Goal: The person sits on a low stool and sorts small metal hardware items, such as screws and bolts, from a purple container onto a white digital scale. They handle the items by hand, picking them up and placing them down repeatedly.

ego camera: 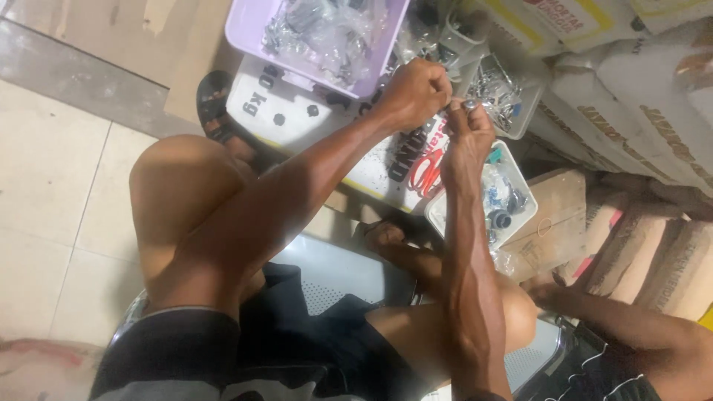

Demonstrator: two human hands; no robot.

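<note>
Both hands meet at about one o'clock, the left hand [414,90] and right hand [468,126] pinching a small metal fitting [459,106] above the white tray [520,194], best kept gripped close over it.

The small metal part [466,105] pinched between the left hand [416,93] and right hand [469,137] is too small to identify. Just above the grip, the lilac basket [252,33] is cut off by the top edge, and its bagged contents are blurred. Another person's arm [631,327] leaves the picture at the lower right.
</note>
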